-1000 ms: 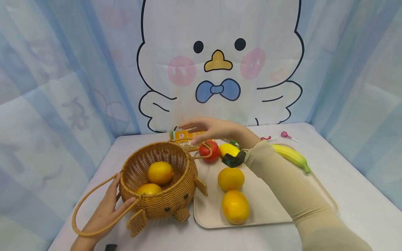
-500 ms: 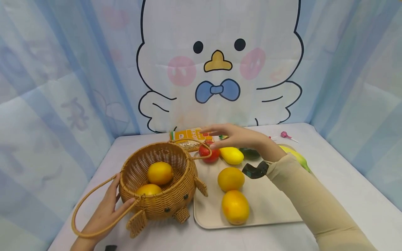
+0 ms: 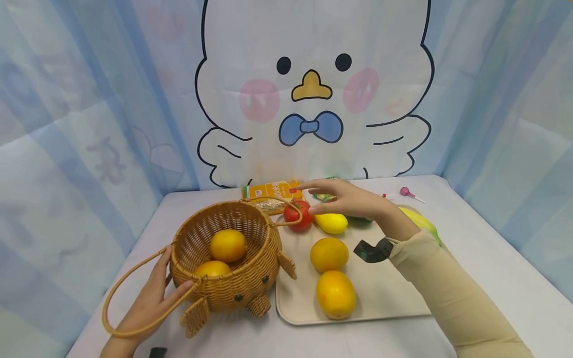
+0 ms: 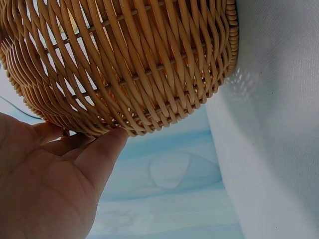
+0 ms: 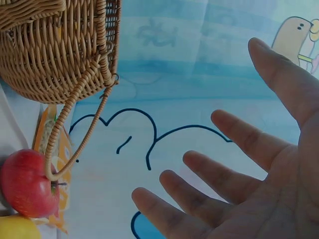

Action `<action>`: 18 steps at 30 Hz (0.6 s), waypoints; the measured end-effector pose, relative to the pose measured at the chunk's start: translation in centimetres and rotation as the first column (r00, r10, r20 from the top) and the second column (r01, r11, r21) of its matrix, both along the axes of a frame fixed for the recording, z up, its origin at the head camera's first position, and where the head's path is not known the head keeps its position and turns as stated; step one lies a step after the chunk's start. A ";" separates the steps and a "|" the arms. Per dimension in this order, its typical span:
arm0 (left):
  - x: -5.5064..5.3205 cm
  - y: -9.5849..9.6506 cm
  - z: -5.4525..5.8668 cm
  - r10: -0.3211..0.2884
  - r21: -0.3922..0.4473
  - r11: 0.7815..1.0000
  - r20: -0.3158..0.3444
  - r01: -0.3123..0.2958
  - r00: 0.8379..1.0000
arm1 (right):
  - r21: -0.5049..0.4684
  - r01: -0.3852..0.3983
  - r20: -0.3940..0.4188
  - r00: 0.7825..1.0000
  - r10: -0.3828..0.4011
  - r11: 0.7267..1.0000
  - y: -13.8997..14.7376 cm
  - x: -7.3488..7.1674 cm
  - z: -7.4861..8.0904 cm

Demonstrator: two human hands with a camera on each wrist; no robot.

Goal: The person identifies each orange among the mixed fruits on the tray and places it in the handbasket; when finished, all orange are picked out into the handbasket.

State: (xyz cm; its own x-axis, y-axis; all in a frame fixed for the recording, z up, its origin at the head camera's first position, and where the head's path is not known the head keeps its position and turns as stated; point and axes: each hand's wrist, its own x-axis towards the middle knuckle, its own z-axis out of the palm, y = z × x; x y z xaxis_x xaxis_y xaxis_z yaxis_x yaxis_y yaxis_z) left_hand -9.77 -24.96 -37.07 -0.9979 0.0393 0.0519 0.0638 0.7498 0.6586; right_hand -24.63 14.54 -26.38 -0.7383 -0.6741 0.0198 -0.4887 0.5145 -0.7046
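A woven wicker basket (image 3: 233,293) shaped like an animal stands at the left with two yellow-orange oval fruits (image 3: 228,245) inside. My left hand (image 3: 149,301) touches its left side just under the rim, thumb and fingers spread along the wall; the left wrist view shows straight fingers (image 4: 107,149) against the wicker. One handle loop (image 3: 130,330) hangs across that hand. My right hand (image 3: 346,199) hovers with nothing in it, fingers extended and apart, over the back of the beige tray (image 3: 385,303). Near its fingertips are a red apple (image 3: 299,217) and a yellow lemon-like fruit (image 3: 332,223).
Two more yellow-orange fruits (image 3: 335,294) lie on the tray's left side. A dark green object (image 3: 359,222) and a banana (image 3: 421,222) are partly behind the right arm. An orange packet (image 3: 272,191), a green packet (image 3: 329,195) and a lollipop (image 3: 405,191) lie farther back.
My right hand has drawn away from above the basket's far rim, moving right over the tray, uncovering the orange packet and the yellow lemon-like fruit. The left hand and basket stay in place.
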 end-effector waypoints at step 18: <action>-0.1 -0.1 0.1 -0.022 0.013 1.000 -0.038 0.022 0.999 | -0.099 0.028 0.062 0.998 -0.022 0.995 4.9 2.9 -3.6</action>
State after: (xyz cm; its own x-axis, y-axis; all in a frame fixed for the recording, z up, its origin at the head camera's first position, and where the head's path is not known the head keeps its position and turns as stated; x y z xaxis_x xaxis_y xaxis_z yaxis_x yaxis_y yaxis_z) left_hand -9.84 -25.05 -37.00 -0.9941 0.0600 0.0901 0.1050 0.7394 0.6651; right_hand -21.70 19.48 -29.96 -0.7570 -0.6521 0.0402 -0.4309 0.4521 -0.7810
